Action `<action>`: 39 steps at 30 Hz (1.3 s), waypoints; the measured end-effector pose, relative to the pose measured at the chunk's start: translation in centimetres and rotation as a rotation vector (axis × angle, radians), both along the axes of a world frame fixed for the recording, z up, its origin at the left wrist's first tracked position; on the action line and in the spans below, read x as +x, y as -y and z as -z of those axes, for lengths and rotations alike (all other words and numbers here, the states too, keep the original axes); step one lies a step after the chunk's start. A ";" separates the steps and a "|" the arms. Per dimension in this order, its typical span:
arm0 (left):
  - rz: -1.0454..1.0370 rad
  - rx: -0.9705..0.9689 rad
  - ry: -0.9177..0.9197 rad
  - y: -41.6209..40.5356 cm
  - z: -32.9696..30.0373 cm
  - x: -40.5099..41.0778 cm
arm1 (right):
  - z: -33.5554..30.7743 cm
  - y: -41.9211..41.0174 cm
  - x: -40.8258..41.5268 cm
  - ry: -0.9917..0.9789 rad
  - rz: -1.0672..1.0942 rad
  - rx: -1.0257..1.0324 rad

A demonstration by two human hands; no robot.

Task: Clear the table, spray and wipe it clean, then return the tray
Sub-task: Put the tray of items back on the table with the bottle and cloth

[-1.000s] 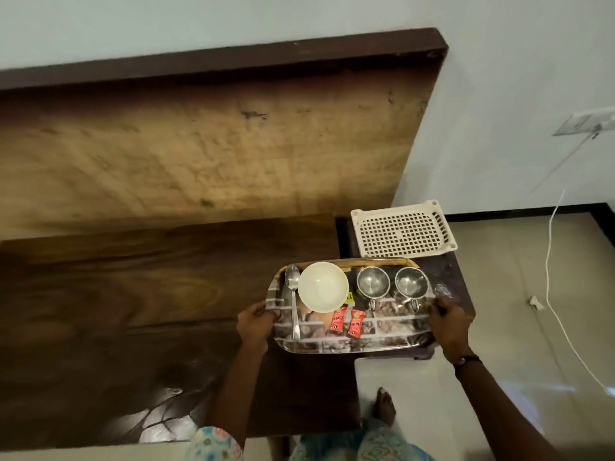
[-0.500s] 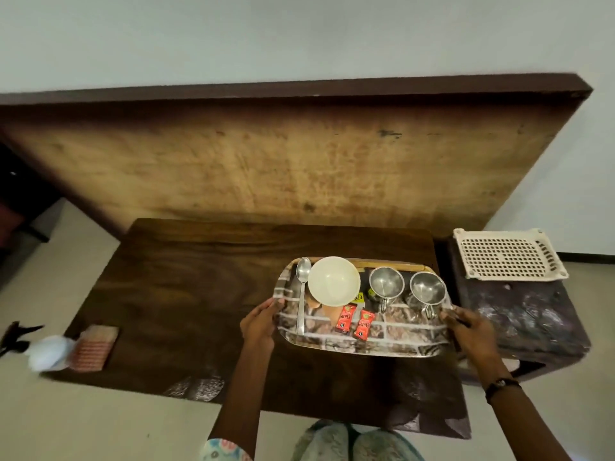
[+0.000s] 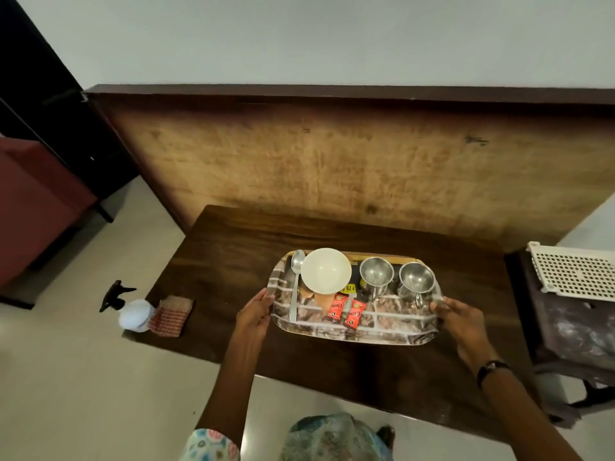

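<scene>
The tray, bearing a bowl, spoon and two cups, is gripped at its ends by the left hand and right hand, fingers curled round the rim, over the table. A spray bottle and cloth lie at the table's left corner.

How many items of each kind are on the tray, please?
Bowl: 1
Spoon: 1
Steel cups: 2
Red sachets: 2
Total: 6
</scene>
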State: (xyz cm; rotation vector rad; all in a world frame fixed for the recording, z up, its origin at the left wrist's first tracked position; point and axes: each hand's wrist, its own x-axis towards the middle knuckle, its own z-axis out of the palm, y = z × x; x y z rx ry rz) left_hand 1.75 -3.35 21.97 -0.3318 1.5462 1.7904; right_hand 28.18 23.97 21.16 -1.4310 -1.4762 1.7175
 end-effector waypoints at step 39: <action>0.291 -0.396 0.268 -3.1 21.3 -23.0 | 23.2 1.0 -19.2 0.669 -0.001 -0.204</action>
